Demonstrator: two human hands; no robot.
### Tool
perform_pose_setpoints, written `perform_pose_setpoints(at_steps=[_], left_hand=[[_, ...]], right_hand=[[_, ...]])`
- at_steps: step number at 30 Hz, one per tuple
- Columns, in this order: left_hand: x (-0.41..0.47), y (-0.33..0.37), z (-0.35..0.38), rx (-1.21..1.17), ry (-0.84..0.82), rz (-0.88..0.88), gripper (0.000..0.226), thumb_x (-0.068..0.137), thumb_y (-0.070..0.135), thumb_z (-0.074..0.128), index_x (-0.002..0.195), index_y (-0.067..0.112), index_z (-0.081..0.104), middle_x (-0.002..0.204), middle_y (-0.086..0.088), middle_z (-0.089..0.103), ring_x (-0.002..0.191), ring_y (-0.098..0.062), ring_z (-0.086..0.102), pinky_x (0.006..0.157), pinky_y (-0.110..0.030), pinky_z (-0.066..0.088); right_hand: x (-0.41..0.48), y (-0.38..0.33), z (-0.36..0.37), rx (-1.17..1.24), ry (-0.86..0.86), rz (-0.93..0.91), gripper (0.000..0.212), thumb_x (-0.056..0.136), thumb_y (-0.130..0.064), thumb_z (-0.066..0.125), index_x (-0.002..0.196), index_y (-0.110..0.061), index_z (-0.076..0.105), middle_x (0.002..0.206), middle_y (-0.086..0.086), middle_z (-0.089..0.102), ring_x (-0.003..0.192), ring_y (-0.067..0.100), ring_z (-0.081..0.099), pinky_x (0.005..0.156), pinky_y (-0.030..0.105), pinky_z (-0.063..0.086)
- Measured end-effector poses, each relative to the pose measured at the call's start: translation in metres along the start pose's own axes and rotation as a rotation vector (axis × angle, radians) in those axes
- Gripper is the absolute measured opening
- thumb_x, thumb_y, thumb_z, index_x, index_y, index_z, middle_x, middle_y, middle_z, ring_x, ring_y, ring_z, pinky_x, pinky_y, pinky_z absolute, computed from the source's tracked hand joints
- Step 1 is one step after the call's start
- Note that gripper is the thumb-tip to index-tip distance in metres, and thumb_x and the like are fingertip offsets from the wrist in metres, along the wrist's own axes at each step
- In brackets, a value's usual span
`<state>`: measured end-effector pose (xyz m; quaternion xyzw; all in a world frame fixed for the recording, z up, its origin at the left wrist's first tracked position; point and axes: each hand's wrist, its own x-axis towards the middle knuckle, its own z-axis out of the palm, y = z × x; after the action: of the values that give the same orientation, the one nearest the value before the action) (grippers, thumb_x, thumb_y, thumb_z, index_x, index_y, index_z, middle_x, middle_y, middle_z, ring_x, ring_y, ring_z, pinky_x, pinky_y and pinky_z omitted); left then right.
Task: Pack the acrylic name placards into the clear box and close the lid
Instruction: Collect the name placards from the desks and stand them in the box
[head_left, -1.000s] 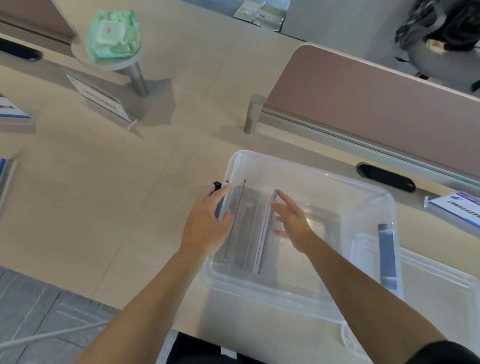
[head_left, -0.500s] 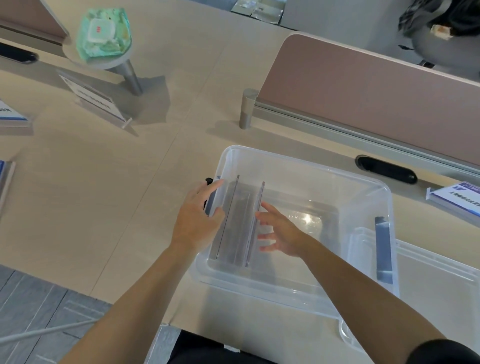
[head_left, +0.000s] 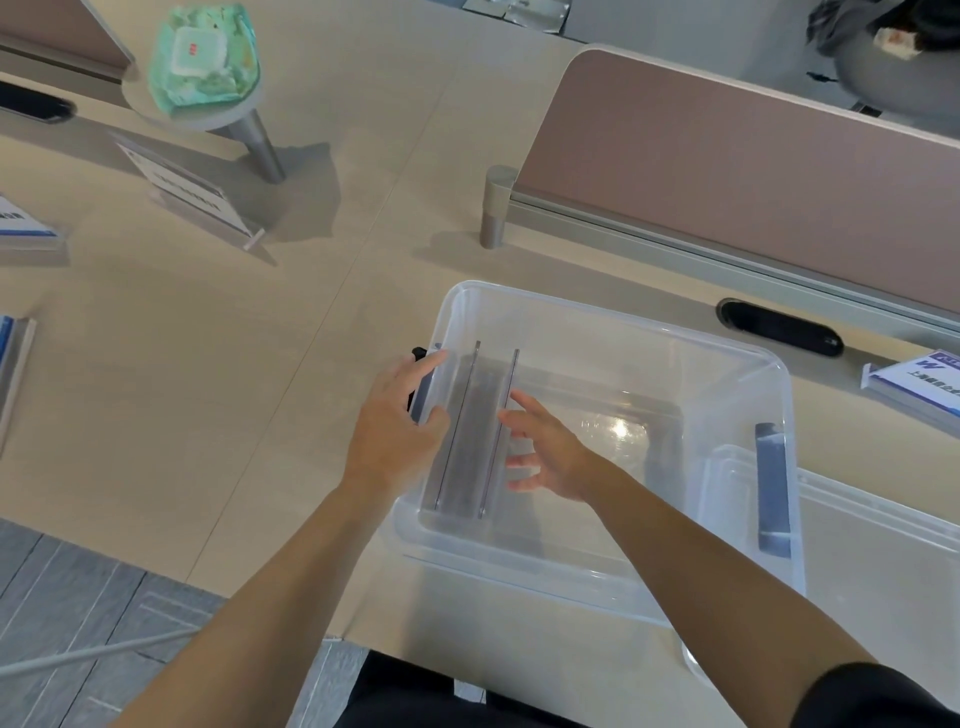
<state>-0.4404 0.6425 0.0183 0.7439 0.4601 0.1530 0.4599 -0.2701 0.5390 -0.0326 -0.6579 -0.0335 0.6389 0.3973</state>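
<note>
Plainly, we risk toppling the upright placards (head_left: 467, 441) at mid-frame inside the clear box (head_left: 623, 318): our right hand (head_left: 553, 460) spreads its fingers wide just beside them, while our left hand (head_left: 397, 423) grips the box's wall.

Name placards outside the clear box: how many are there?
4 placards: one by the round stand, one at far left, one below it, one at the right edge. Others may lie out of view.

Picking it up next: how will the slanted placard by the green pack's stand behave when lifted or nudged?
Probably stiff: the placard keeps straight, flat edges. Likely slippery, since its clear faces look smooth. It leans on a narrow foot, so a push might tip it.
</note>
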Motion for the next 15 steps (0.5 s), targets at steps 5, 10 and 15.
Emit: perform_pose_setpoints(at_steps=[5,10,15], left_hand=[[0.0003,-0.0007,0.0005,-0.007,0.011,0.003,0.061,0.087,0.011,0.058,0.135,0.047,0.049,0.139,0.018,0.046,0.128,0.001,0.042,0.104,-0.027,0.042],[0.001,-0.0011,0.0007,0.0,0.013,0.008,0.061,0.087,0.011,0.058,0.136,0.046,0.049,0.139,0.017,0.047,0.129,-0.001,0.043,0.106,-0.035,0.044],[0.0007,-0.0014,0.0007,-0.001,0.012,0.017,0.062,0.086,0.01,0.057,0.135,0.047,0.049,0.138,0.018,0.048,0.127,0.0,0.043,0.104,-0.032,0.045]], right_hand=[[0.0012,-0.0007,0.0029,-0.005,0.006,0.011,0.062,0.094,-0.043,0.062,0.147,-0.046,0.031,0.157,0.009,0.031,0.129,0.046,0.045,0.102,0.064,0.044],[0.0008,0.0009,0.0042,0.017,0.01,0.02,0.061,0.094,-0.043,0.061,0.147,-0.046,0.031,0.159,0.008,0.029,0.132,0.045,0.043,0.103,0.064,0.043],[0.0013,0.0019,0.0062,0.021,0.015,0.019,0.06,0.095,-0.043,0.061,0.147,-0.047,0.031,0.159,0.007,0.027,0.133,0.045,0.041,0.102,0.063,0.045]])
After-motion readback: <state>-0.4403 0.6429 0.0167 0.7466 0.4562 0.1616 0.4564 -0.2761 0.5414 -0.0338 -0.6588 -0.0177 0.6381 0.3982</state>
